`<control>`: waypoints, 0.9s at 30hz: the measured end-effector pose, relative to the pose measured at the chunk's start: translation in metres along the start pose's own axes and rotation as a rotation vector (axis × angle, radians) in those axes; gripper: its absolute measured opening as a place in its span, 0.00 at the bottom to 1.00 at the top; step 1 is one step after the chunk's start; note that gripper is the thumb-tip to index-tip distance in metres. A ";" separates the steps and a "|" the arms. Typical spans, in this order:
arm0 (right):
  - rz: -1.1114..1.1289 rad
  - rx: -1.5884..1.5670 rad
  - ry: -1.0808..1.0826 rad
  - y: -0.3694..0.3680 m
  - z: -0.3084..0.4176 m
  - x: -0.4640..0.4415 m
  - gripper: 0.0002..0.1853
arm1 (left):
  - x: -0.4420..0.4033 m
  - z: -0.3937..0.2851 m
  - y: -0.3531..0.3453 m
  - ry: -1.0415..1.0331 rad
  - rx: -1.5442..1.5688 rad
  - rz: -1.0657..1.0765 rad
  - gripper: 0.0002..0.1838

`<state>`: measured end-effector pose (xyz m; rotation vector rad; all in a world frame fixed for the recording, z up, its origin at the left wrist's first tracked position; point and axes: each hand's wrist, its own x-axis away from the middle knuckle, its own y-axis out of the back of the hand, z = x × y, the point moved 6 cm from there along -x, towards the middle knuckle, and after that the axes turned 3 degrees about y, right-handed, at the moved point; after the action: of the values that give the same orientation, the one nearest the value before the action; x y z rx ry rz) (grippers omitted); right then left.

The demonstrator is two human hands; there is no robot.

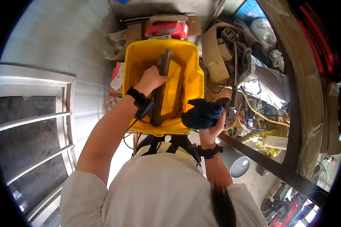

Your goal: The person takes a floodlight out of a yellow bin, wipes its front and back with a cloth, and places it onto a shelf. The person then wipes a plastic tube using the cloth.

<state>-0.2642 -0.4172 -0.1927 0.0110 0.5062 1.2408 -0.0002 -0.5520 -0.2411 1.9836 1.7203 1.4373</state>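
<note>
A yellow plastic bin stands in front of me, and a long dark flat bar leans lengthwise inside it. My left hand reaches into the bin with its fingers closed on the edge of this bar; some fingertips are hidden. Dark blue bunched cloth hangs over the bin's right front corner. Around its right side my right hand is closed, thumb up. A brownish strip, partly covered, lies along the bin's inner right side.
Behind the bin are a red box and cardboard pieces. On the right, a cluttered shelf holds an open cardboard box, plastic bags, cables and a round metal part. A wooden post rises beyond. A barred window is at left.
</note>
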 end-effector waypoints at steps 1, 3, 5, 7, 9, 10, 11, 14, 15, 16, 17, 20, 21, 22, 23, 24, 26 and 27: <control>-0.004 -0.012 -0.007 -0.001 0.003 -0.003 0.25 | 0.004 0.000 0.003 -0.025 0.014 -0.019 0.34; -0.004 -0.029 -0.021 -0.003 0.002 -0.007 0.23 | 0.010 -0.003 0.012 -0.097 0.035 -0.073 0.31; 0.009 -0.032 -0.038 -0.003 -0.007 -0.009 0.22 | 0.017 -0.007 0.019 -0.190 0.051 -0.136 0.29; 0.001 -0.045 -0.054 -0.003 -0.016 -0.011 0.21 | 0.041 -0.031 0.038 -0.215 -0.037 -0.156 0.28; -0.006 -0.064 -0.070 -0.005 -0.018 -0.011 0.20 | 0.070 -0.048 0.061 -0.248 -0.074 -0.210 0.27; -0.014 -0.075 -0.073 -0.006 -0.016 -0.013 0.20 | 0.084 -0.052 0.073 -0.277 -0.066 -0.257 0.26; -0.024 -0.086 -0.076 -0.006 -0.013 -0.015 0.20 | 0.098 -0.055 0.085 -0.307 -0.059 -0.303 0.26; -0.021 -0.081 -0.060 -0.006 -0.013 -0.016 0.20 | 0.146 -0.057 0.128 -0.312 0.011 -0.435 0.25; -0.008 -0.071 -0.058 -0.005 -0.015 -0.015 0.21 | 0.164 -0.057 0.140 -0.259 0.010 -0.460 0.25; -0.010 -0.097 -0.071 -0.004 -0.014 -0.015 0.22 | 0.174 -0.045 0.150 -0.273 0.116 -0.528 0.23; -0.013 -0.124 -0.082 -0.004 -0.011 -0.016 0.23 | 0.184 -0.030 0.162 -0.287 0.223 -0.598 0.22; -0.003 -0.212 -0.096 -0.003 -0.004 -0.018 0.25 | 0.222 -0.001 0.189 -0.318 0.555 -0.703 0.19; 0.006 -0.241 -0.096 -0.002 -0.002 -0.019 0.25 | 0.237 0.011 0.196 -0.260 0.549 -0.787 0.18; -0.002 -0.280 -0.100 0.000 0.002 -0.020 0.25 | 0.248 0.025 0.200 -0.250 0.623 -0.837 0.17; -0.008 -0.321 -0.103 0.002 0.008 -0.023 0.25 | 0.259 0.043 0.205 -0.238 0.697 -0.889 0.16; -0.014 -0.364 -0.107 0.002 0.012 -0.023 0.25 | 0.269 0.067 0.208 -0.202 0.679 -0.958 0.15; -0.066 -0.536 -0.181 0.005 0.006 -0.018 0.26 | 0.292 0.096 0.205 -0.188 0.066 -1.079 0.16; -0.090 -0.624 -0.217 0.008 0.000 -0.014 0.27 | 0.296 0.108 0.197 -0.173 -0.244 -1.114 0.17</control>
<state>-0.2745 -0.4271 -0.1853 -0.3964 -0.0814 1.2473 0.1786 -0.3236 -0.0088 0.7034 1.9080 0.9307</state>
